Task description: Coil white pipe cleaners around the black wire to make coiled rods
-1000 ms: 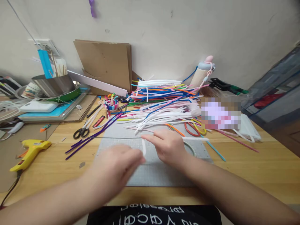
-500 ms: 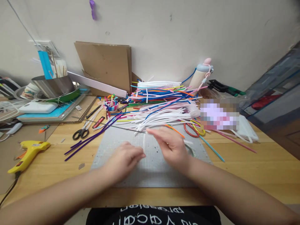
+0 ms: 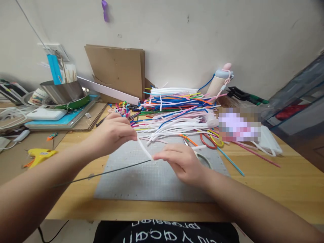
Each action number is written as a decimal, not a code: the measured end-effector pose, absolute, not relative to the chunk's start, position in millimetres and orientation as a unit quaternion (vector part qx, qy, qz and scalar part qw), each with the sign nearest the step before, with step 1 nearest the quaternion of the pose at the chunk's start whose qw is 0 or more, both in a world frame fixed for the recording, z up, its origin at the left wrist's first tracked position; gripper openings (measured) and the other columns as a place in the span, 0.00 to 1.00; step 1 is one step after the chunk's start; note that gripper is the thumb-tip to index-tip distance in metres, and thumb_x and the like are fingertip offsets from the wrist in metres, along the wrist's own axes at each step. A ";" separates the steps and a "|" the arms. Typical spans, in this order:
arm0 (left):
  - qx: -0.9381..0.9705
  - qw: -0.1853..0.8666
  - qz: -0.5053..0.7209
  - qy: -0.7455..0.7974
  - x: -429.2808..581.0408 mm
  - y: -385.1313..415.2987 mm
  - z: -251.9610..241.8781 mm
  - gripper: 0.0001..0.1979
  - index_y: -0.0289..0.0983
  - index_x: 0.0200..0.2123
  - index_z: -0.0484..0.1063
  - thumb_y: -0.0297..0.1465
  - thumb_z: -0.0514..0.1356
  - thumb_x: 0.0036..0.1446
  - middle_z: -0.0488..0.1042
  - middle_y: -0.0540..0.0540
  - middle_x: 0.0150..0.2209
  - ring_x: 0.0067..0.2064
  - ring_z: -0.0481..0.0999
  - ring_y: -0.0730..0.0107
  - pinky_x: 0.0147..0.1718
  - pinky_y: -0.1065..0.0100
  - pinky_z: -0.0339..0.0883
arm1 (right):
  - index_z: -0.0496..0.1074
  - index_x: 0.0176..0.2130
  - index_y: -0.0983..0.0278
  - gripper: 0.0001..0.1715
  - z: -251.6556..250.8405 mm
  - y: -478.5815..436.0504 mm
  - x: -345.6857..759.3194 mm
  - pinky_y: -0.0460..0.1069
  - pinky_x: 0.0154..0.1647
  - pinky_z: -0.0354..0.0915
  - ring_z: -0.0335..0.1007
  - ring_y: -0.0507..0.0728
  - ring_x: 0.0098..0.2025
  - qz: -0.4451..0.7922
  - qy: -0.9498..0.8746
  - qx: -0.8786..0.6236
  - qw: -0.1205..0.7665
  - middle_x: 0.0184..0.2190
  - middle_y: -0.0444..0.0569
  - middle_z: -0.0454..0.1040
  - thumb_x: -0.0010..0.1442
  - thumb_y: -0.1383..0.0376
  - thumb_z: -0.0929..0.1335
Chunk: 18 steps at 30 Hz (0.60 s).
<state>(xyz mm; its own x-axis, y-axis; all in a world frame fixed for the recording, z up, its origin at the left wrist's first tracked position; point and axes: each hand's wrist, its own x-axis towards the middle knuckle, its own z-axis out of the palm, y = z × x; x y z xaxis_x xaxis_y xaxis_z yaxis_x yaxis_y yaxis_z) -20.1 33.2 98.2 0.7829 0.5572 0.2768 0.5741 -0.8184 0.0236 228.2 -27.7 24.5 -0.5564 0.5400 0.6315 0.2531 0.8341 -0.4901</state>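
Observation:
My left hand point(image 3: 112, 136) is closed in a pinch on the upper end of a short white pipe cleaner point(image 3: 144, 148), over the back left of the grey cutting mat point(image 3: 121, 185). The fingertips of my right hand point(image 3: 183, 163) pinch the pipe cleaner's lower end, where it meets a thin dark green wire point(image 3: 118, 169). That wire slants down to the left, passing in front of my left forearm. Close behind my right hand lie a roll of tape point(image 3: 206, 160) and a loose white piece point(image 3: 199, 147), both partly covered.
A heap of coloured and white pipe cleaners point(image 3: 174, 126) spreads along the back of the mat. To the left are a yellow glue gun point(image 3: 42, 156), partly behind my forearm, and a metal pot point(image 3: 62, 92). A bottle point(image 3: 219, 82) and red-handled scissors point(image 3: 208, 141) are at the right.
My left hand has risen from below the right hand to its upper left. The white pipe cleaner now slants up-left, and the dark green wire has swung from up-left to down-left.

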 end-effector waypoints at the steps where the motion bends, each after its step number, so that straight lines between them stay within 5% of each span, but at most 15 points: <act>1: -0.940 -0.005 -0.145 -0.308 -17.0 32.6 85.6 0.12 0.40 0.28 0.74 0.33 0.53 0.60 0.74 0.50 0.26 0.34 0.71 0.69 0.41 0.64 0.56 | 0.70 0.46 0.63 0.19 26.8 -29.2 227.8 0.48 0.35 0.64 0.68 0.52 0.36 0.197 -0.851 -0.222 0.434 0.34 0.48 0.73 0.61 0.75 0.57; 6: -0.911 -0.138 -0.146 -0.360 20.5 -12.7 15.5 0.14 0.36 0.26 0.70 0.30 0.49 0.62 0.70 0.50 0.23 0.30 0.68 0.70 0.33 0.68 0.60 | 0.68 0.50 0.61 0.21 22.7 -33.8 224.9 0.50 0.38 0.65 0.68 0.53 0.39 0.198 -0.806 -0.278 0.483 0.37 0.48 0.73 0.61 0.75 0.58; 9: -0.915 -0.114 -0.150 -0.357 41.1 -46.2 4.1 0.16 0.36 0.24 0.67 0.30 0.47 0.63 0.68 0.48 0.22 0.28 0.66 0.69 0.31 0.67 0.60 | 0.67 0.53 0.60 0.24 12.1 -31.4 224.1 0.50 0.37 0.62 0.67 0.54 0.38 0.101 -0.815 -0.370 0.434 0.36 0.49 0.73 0.60 0.75 0.58; 14: -0.952 0.051 -0.102 -0.283 32.0 -42.9 65.5 0.13 0.36 0.28 0.69 0.26 0.48 0.61 0.70 0.48 0.23 0.29 0.66 0.67 0.35 0.63 0.57 | 0.73 0.46 0.58 0.22 4.9 -21.5 226.4 0.50 0.32 0.54 0.63 0.56 0.32 -0.029 -0.856 -0.423 0.296 0.30 0.47 0.72 0.57 0.75 0.61; 18: -0.957 0.102 -0.091 -0.254 -1.3 4.3 115.4 0.11 0.44 0.32 0.72 0.29 0.51 0.61 0.74 0.51 0.27 0.39 0.69 0.65 0.46 0.59 0.52 | 0.74 0.40 0.58 0.20 16.3 -18.5 228.5 0.51 0.35 0.54 0.64 0.54 0.33 0.066 -0.889 -0.318 0.324 0.30 0.45 0.73 0.57 0.76 0.61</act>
<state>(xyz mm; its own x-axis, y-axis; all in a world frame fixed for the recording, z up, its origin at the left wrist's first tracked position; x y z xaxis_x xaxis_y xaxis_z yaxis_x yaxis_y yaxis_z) -1.3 4.3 115.4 0.8540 0.4684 0.2263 0.5056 -0.8497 -0.1496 228.5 -18.5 16.3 -0.5879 0.6076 0.5341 0.5216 0.7893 -0.3238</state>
